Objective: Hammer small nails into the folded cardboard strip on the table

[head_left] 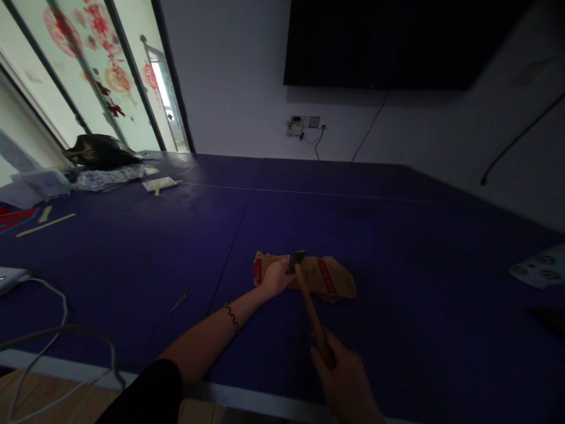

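My right hand (346, 377) is wrapped round the wooden handle of a hammer (312, 309). The dark hammer head is at my left fingertips, over a flattened piece of brown paper or cardboard (339, 280) with red printed bands and ragged edges. My left hand (276, 278) rests on the left part of this brown piece, its fingers drawn together beside the hammer head. The head hides the fingertips, so what they pinch cannot be made out. To the left of my forearm, a small pair of thin metal tweezers or scissors (180, 299) lies on the purple table (397, 235).
White cables (64, 312) loop over the table's left front edge. A black bag (101, 150), plastic-wrapped stuff (110, 176), a small white packet (159, 184) and yellowish strips (46, 225) lie at the left. A pale object with round holes (541, 266) sits at the right edge.
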`<state>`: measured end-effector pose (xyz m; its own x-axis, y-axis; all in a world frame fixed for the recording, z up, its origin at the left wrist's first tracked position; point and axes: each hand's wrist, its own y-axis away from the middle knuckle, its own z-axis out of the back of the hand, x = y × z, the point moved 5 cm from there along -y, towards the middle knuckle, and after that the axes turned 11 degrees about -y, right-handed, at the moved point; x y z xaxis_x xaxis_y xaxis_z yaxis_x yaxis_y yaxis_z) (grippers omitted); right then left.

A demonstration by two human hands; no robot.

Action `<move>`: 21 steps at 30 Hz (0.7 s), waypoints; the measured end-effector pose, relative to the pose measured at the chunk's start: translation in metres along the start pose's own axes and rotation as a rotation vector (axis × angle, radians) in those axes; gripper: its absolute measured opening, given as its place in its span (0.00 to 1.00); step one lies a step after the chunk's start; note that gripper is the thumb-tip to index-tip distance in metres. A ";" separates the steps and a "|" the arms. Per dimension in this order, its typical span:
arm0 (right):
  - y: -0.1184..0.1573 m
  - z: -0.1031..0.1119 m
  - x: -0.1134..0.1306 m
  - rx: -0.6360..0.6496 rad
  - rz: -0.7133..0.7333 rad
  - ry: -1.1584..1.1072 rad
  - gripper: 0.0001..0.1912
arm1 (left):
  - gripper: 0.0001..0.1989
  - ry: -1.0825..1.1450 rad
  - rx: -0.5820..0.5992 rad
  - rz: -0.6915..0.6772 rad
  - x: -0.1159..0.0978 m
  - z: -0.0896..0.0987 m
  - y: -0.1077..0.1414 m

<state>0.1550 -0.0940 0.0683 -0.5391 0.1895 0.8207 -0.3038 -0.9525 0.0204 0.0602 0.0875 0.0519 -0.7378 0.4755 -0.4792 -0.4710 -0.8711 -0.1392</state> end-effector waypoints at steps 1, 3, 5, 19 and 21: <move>0.000 0.000 -0.001 -0.006 -0.005 -0.025 0.24 | 0.11 -0.003 0.002 0.004 0.000 0.000 0.000; 0.003 0.003 -0.003 -0.017 -0.021 -0.143 0.22 | 0.11 -0.002 0.012 -0.006 0.000 0.001 0.000; 0.006 0.007 -0.005 0.011 -0.067 -0.305 0.20 | 0.12 0.002 0.025 -0.021 -0.001 0.001 0.000; -0.017 0.020 -0.060 0.096 -0.187 -0.925 0.20 | 0.31 -0.061 0.088 -0.048 -0.006 0.012 0.000; -0.015 0.017 -0.063 0.091 -0.174 -0.879 0.18 | 0.32 -0.074 0.088 -0.052 -0.009 0.015 0.003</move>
<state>0.2070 -0.0959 0.0259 0.3159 0.1177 0.9415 -0.2418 -0.9495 0.1998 0.0582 0.0829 0.0688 -0.7432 0.5307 -0.4075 -0.5482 -0.8321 -0.0839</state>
